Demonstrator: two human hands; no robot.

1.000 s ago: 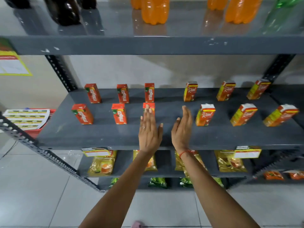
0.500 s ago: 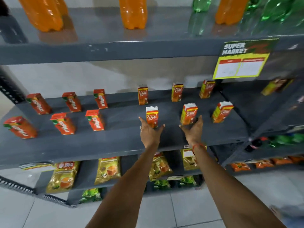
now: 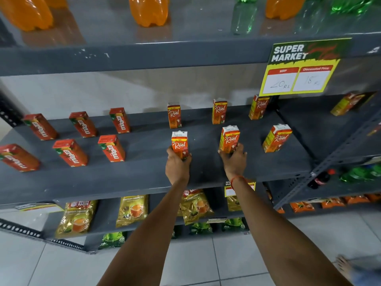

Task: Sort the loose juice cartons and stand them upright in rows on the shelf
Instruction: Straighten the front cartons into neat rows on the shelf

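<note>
Grey metal shelf (image 3: 144, 178), matt and scuffed, slotted angle-iron uprights at both ends; pale wall behind, light floor tiles (image 3: 206, 263) below. Juice cartons stand upright on it in two rows: red Maaza cartons (image 3: 111, 148) on the left half, orange Real cartons (image 3: 277, 138) on the right half, each well apart from its neighbour.

Left hand (image 3: 177, 165) wrapped around the base of a front-row Real carton (image 3: 179, 144), fingers closed on its sides; carton upright, foot on the shelf. Right hand (image 3: 234, 159) cupped round the lower part of the next Real carton (image 3: 229, 139), thumb and fingers on either side; it leans slightly right; red thread on that wrist.

Shelf above carries orange soda bottles (image 3: 148, 10) and green bottles (image 3: 245, 15); yellow price card (image 3: 299, 67) hangs from its front edge, reading "Super Market". Shelf below holds gold tea packets (image 3: 132, 209); green packs lower still. Adjoining rack to the right, a dark cola bottle (image 3: 320, 179) lying on it.
</note>
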